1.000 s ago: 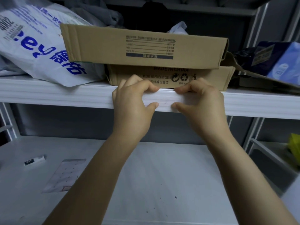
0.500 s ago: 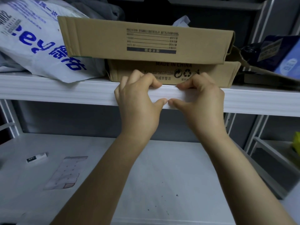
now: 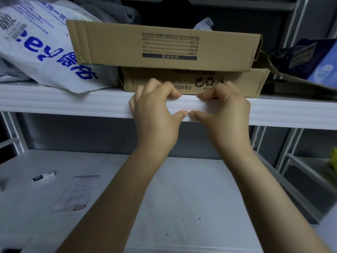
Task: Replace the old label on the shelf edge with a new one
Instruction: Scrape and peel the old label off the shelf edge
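A white lower shelf [image 3: 182,198] fills the bottom half of the frame, with a few dark specks right of centre. Across the middle runs the white ribbed shelf edge [image 3: 73,105] of the shelf above it. On that upper shelf two flat cardboard boxes are stacked. The top box [image 3: 118,42] carries a printed form block and overhangs the bottom box [image 3: 246,83], which is marked "MADE IN CHINA" beside recycling symbols. In the upper left, a white plastic bag [image 3: 36,52] with blue lettering slumps against the boxes, its corner drooping to the shelf front. At the upper right a dark blue package [image 3: 319,61] lies on a flattened piece of cardboard.

Two bare forearms rise from the bottom of the frame to the centre. The left hand [image 3: 155,115] and right hand [image 3: 224,115] sit side by side on the shelf edge. Each grip is closed on it, with the fingers curled over the top lip and the thumb pressed along the lower rim. The two thumb tips touch. Between the hands, on the face of the edge, is the label [image 3: 191,105], a pale strip barely distinct from the white metal; I cannot read any print on it.

On the lower shelf at the lower left lies a pale sticker sheet [image 3: 76,194]. Just left of it lies a small strip [image 3: 43,177] with a black end.
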